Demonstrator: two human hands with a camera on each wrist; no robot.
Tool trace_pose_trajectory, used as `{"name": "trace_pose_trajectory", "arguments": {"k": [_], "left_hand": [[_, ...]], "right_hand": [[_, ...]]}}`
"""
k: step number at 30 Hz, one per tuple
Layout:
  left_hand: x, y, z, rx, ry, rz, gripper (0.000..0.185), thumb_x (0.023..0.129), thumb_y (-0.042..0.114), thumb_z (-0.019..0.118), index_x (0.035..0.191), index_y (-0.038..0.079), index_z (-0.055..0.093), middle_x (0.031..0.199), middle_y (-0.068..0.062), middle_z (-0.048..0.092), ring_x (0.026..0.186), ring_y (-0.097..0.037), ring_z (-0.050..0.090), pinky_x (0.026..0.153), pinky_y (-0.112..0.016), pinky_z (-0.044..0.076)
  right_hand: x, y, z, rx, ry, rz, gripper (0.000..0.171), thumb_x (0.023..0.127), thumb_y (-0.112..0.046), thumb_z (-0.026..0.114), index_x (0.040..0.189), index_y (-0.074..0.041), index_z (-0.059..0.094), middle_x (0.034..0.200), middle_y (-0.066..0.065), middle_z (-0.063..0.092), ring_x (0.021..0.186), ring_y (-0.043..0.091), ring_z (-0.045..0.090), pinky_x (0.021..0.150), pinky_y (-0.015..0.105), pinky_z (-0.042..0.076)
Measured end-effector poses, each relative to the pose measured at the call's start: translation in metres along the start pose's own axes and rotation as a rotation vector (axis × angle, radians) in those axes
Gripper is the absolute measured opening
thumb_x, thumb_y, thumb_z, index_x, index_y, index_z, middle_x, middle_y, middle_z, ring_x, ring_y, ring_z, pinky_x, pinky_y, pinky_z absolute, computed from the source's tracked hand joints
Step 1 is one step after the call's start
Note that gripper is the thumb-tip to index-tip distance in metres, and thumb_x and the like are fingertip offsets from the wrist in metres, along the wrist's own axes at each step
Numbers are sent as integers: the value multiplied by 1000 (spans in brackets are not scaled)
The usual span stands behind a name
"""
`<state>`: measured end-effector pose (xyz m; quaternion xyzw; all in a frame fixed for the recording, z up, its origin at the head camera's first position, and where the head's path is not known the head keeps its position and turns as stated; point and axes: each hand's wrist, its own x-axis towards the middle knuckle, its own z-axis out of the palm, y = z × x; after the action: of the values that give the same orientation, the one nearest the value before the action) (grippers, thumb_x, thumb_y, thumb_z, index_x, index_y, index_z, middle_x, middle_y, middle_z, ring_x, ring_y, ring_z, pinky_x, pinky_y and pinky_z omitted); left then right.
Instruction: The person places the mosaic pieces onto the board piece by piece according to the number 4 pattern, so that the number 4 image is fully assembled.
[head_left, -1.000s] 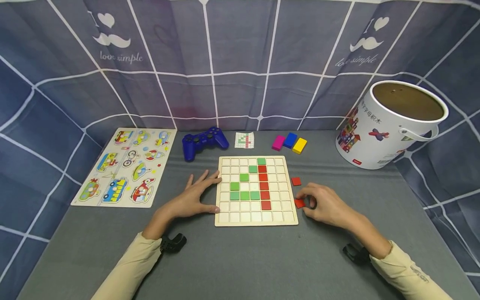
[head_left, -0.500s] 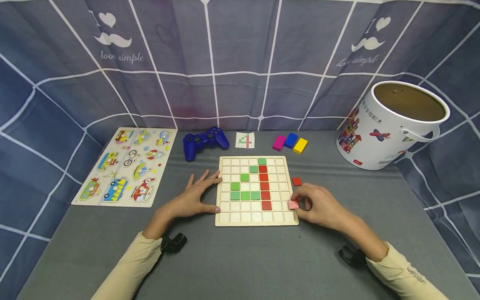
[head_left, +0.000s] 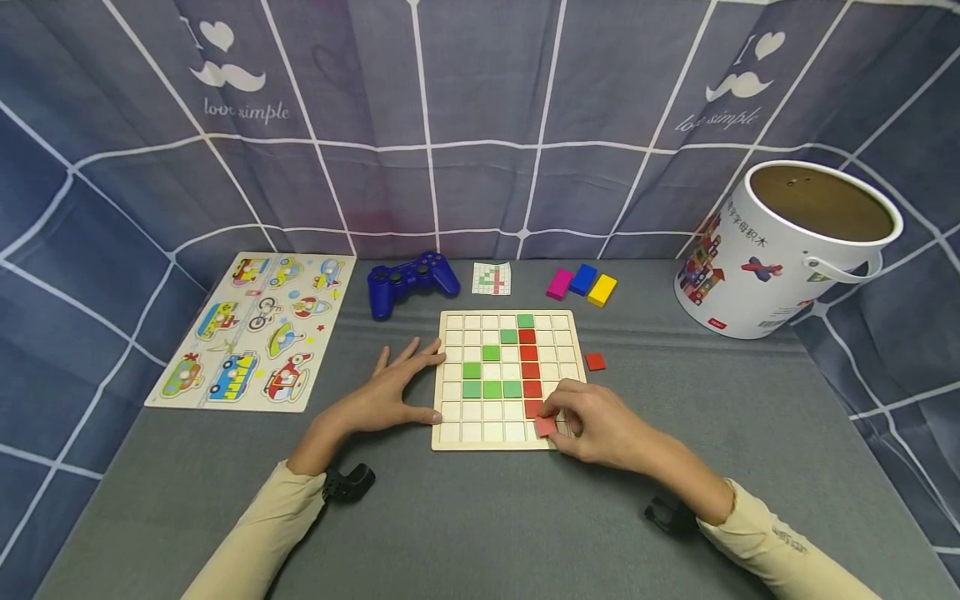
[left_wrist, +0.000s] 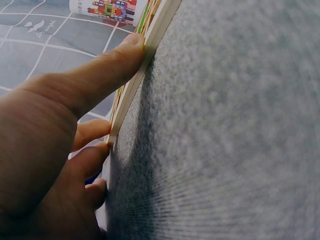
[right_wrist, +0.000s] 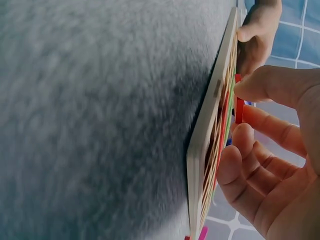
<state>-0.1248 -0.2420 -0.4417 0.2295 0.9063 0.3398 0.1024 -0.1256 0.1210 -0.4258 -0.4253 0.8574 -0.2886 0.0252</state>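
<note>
A square wooden grid board [head_left: 468, 432] lies in the middle of the table. Several green tiles [head_left: 492, 389] form a slanted line and a row on it, and several red tiles [head_left: 529, 370] stand in one column. My left hand [head_left: 393, 392], fingers spread, rests its thumb and fingertips against the board's left edge. Between thumb and fingers my right hand [head_left: 600, 425] pinches a red square tile [head_left: 545, 427], just below the red column's lower end. The right wrist view shows that red tile [right_wrist: 239, 112] edge-on, tilted over the board. Another red tile [head_left: 595, 362] lies off the board's right side.
Behind the board are a small pattern card [head_left: 491, 279], a blue game controller [head_left: 412, 282], and magenta [head_left: 559, 284], blue [head_left: 582, 279] and yellow blocks [head_left: 602, 291]. A picture puzzle board [head_left: 255, 333] lies left; a white bucket [head_left: 780, 267] stands back right.
My right hand has picked the nearer red tile off the table beside the board and carried it left over the board's lower part. My left hand has stayed at the left edge.
</note>
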Motion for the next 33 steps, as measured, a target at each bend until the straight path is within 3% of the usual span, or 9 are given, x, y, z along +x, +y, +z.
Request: {"name": "trace_pose_trajectory", "arguments": {"k": [11, 19, 27, 33], "left_hand": [[1, -1, 0, 6, -2, -8, 91, 80, 43, 84, 153, 13, 41, 166, -4, 18, 152, -34, 4, 113, -64, -13], [1, -1, 0, 6, 1, 3, 91, 80, 45, 83, 153, 13, 40, 166, -4, 18, 152, -35, 3, 112, -65, -13], [2, -1, 1, 4, -4, 2, 91, 79, 43, 84, 154, 14, 40, 166, -3, 18, 152, -33, 3, 113, -64, -14], [1, 0, 1, -2, -3, 0, 91, 79, 42, 85, 153, 13, 41, 166, -4, 18, 152, -34, 3, 113, -64, -14]], "right_hand": [[6, -6, 9, -20, -21, -8, 23, 78, -11, 80, 96, -21, 72, 81, -9, 55, 60, -1, 45, 53, 20, 39], [7, -4, 8, -22, -6, -12, 21, 78, -12, 83, 95, -21, 74, 84, -8, 57, 61, 3, 48, 54, 20, 39], [4, 10, -10, -19, 77, -3, 26, 76, -15, 86, 100, -14, 75, 86, -4, 62, 63, 6, 50, 57, 23, 41], [2, 40, -28, -11, 167, 91, 30, 75, -6, 86, 103, -8, 74, 88, 2, 64, 63, 10, 54, 56, 25, 43]]}}
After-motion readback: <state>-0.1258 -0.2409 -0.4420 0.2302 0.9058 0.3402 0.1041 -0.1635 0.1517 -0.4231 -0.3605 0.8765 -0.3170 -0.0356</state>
